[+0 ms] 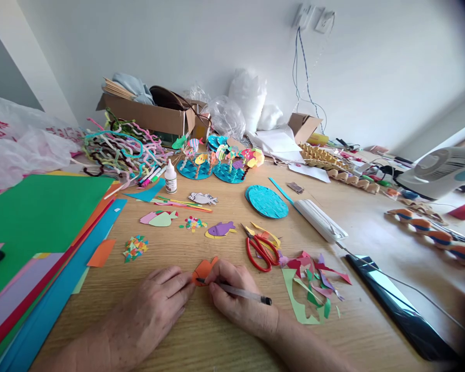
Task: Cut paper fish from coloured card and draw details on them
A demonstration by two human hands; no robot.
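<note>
An orange paper fish cut-out (203, 269) lies on the wooden table near the front. My left hand (155, 302) rests flat beside it, fingers stretched out and pressing its left edge. My right hand (232, 294) is closed round a clear pen (240, 293), whose tip touches the orange fish. Red-handled scissors (260, 250) lie just right of my hands. A purple paper fish (219, 229), a pink-green fish (160, 218) and a grey fish (202, 198) lie farther back.
Stacked coloured paper sheets (34, 232) cover the left. Paper scraps (313, 284) lie at the right, beyond them a black tablet (395, 305). Teal discs (266, 201), a glue bottle (171, 177), pipe cleaners (120, 147), cardboard boxes (151, 116) and a fan (442, 170) stand behind.
</note>
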